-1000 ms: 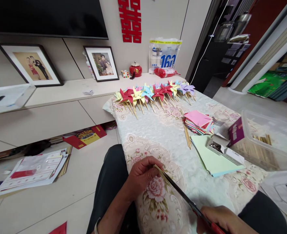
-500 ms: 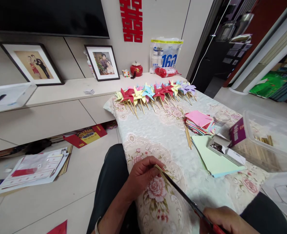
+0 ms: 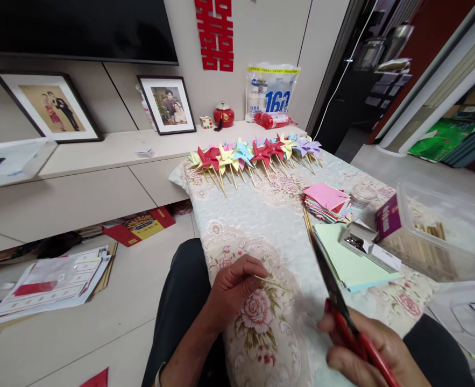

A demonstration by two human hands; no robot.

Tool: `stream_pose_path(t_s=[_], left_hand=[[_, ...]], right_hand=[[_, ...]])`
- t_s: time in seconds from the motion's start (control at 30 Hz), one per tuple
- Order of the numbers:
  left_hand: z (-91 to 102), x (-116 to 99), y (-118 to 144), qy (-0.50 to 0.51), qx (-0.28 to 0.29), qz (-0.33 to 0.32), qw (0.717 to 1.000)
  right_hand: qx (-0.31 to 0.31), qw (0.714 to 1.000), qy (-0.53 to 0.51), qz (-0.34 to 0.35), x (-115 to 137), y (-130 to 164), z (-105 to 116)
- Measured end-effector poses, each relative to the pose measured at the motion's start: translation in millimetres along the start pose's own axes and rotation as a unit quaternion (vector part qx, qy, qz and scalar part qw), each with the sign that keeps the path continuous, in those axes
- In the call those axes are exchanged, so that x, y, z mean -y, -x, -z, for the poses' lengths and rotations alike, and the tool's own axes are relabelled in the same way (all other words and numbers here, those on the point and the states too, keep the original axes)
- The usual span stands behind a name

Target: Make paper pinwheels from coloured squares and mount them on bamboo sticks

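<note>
My left hand point(image 3: 237, 287) pinches a pale yellow piece of paper point(image 3: 273, 281) between thumb and fingers, low over the flowered tablecloth. The paper is seen almost edge-on, as a thin line. In my right hand point(image 3: 366, 344) are scissors point(image 3: 344, 312) with red handles and dark blades. The blades point up and away, apart from the paper, and look closed or nearly so, with some blur. Beyond both hands stands a row of paper pinwheels point(image 3: 253, 153) on wooden sticks, in red, yellow, blue and purple.
To the right lie a stack of cut coloured papers point(image 3: 328, 201), loose sticks point(image 3: 308, 226), green sheets point(image 3: 342, 274) under a small open box point(image 3: 358, 239) of metal pieces, and a clear plastic bin point(image 3: 459, 242) of sticks. A white cabinet point(image 3: 120, 156) borders the table's far side.
The scissors have come away from the paper; my right hand has turned them so the blades point upward. My left hand stays nearly in place, the paper now tipped more level.
</note>
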State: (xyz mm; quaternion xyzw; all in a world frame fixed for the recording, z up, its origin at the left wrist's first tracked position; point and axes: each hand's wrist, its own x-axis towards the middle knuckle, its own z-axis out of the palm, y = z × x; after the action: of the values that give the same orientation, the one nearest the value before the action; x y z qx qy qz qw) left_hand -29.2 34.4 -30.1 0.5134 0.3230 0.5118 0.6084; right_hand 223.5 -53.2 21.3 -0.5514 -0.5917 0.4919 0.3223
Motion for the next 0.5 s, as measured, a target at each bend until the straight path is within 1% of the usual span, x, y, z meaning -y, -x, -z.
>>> stream_pose_path(t_s=[0.07, 0.1, 0.17, 0.23, 0.27, 0.33, 0.4, 0.5], left_hand=[[-5.3, -5, 3, -0.014, -0.009, -0.016, 1.000], [-9.4, -7, 5, -0.020, -0.008, -0.006, 1.000], [-19.4, -13, 10, -0.030, -0.023, 0.019, 0.999], [-29.4, -18, 14, 0.006, -0.085, 0.081, 0.993], [-33.6, -19, 16, 0.035, -0.112, 0.118, 0.986], [-39.9, -20, 18, 0.078, -0.153, 0.171, 0.970], [-43.7, -20, 19, 0.095, -0.166, 0.196, 0.962], [-48.3, -20, 20, 0.099, -0.151, 0.203, 0.962]], right_hand=[[-0.059, 0.997, -0.058, -0.002, 1, -9, -7], [-0.075, 0.993, -0.086, -0.003, 3, -15, -11], [-0.084, 0.990, -0.117, -0.006, 5, -24, -17], [-0.104, 0.985, -0.139, -0.013, 8, -30, -24], [-0.120, 0.981, -0.151, -0.020, 9, -33, -28], [-0.146, 0.974, -0.169, -0.034, 10, -36, -36], [-0.153, 0.971, -0.175, -0.045, 11, -39, -45], [-0.147, 0.967, -0.198, -0.060, 16, -43, -54]])
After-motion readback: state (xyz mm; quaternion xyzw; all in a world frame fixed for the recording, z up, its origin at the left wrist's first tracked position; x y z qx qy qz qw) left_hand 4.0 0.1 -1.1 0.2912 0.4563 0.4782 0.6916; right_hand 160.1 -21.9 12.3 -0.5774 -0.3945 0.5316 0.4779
